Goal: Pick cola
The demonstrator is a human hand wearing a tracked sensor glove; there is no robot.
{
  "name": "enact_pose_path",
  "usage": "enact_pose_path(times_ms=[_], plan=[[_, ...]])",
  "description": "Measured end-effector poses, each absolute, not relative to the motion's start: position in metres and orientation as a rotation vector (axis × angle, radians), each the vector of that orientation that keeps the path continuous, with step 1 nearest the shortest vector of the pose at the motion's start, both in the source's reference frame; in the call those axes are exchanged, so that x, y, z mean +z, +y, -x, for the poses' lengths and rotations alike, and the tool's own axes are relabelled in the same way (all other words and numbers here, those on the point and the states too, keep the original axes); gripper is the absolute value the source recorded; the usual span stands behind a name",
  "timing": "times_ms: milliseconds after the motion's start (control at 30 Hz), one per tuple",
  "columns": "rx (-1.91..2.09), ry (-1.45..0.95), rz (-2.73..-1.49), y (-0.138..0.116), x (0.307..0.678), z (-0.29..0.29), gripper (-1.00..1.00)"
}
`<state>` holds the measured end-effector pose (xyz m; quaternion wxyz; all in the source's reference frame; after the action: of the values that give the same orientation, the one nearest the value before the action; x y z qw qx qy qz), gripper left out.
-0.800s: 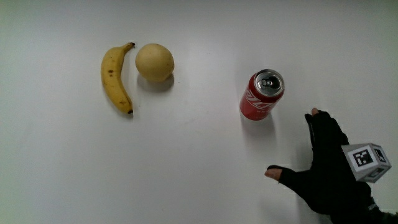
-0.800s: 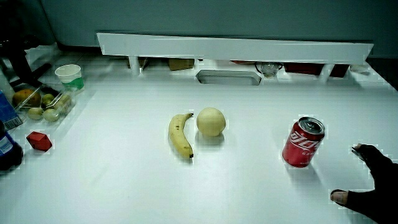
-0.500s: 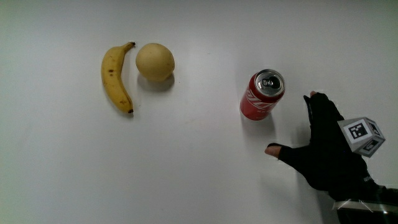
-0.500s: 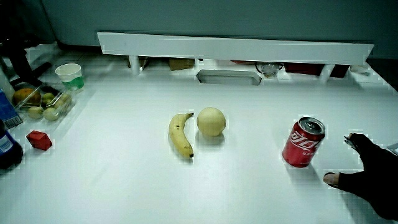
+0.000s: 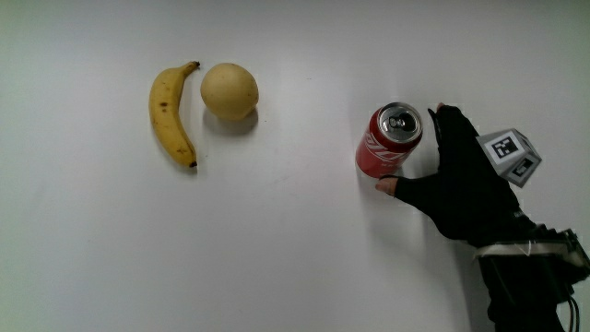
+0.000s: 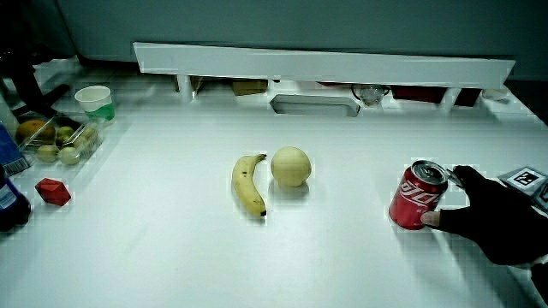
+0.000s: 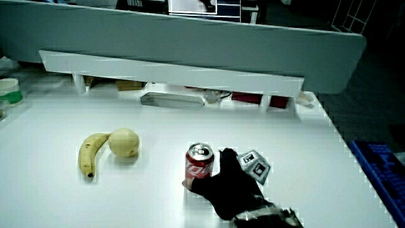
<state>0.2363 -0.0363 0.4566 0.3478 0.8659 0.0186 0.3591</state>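
The red cola can (image 5: pixel 387 143) stands upright on the white table, seen in both side views (image 6: pixel 416 198) (image 7: pixel 199 165). The gloved hand (image 5: pixel 454 180) sits right beside the can with fingers spread around it. Its thumb tip (image 5: pixel 384 186) touches the can's side nearer the person, and a fingertip (image 5: pixel 436 112) reaches past the can's top. The can rests on the table, not lifted. The patterned cube (image 5: pixel 508 155) shows on the hand's back. In both side views the hand (image 6: pixel 492 221) (image 7: pixel 228 183) cups the can's side.
A banana (image 5: pixel 171 115) and a round yellow fruit (image 5: pixel 230 90) lie together farther along the table from the can. In a side view a cup (image 6: pixel 94 104), a tray of fruit (image 6: pixel 56 141), a red cube (image 6: pixel 53 192) and the low partition (image 6: pixel 325 63) show.
The hand has slid across the table toward the can; its thumb and finger now reach around the can. The can, banana and round fruit stayed put.
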Motion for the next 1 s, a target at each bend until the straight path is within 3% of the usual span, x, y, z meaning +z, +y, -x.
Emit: enact_pose_path(times_ms=[433,600,667,700,733,800,833,1000], plan=[[1.043,0.035,-2.216,-0.041,0.466,-0.234,0.0],[1.141,0.02,-2.229,-0.039,0.466,-0.235,0.25],[1.219,0.025,-2.151,-0.038,0.474,-0.239,0.35],[1.214,0.057,-2.243,-0.037,0.471,-0.239,0.4],[1.22,0.04,-2.245,-0.037,0.473,-0.24,0.45],[1.275,0.045,-2.232,-0.036,0.471,-0.24,0.55],[1.338,0.038,-2.141,-0.036,0.479,-0.244,0.6],[1.346,0.05,-2.168,-0.035,0.476,-0.245,0.85]])
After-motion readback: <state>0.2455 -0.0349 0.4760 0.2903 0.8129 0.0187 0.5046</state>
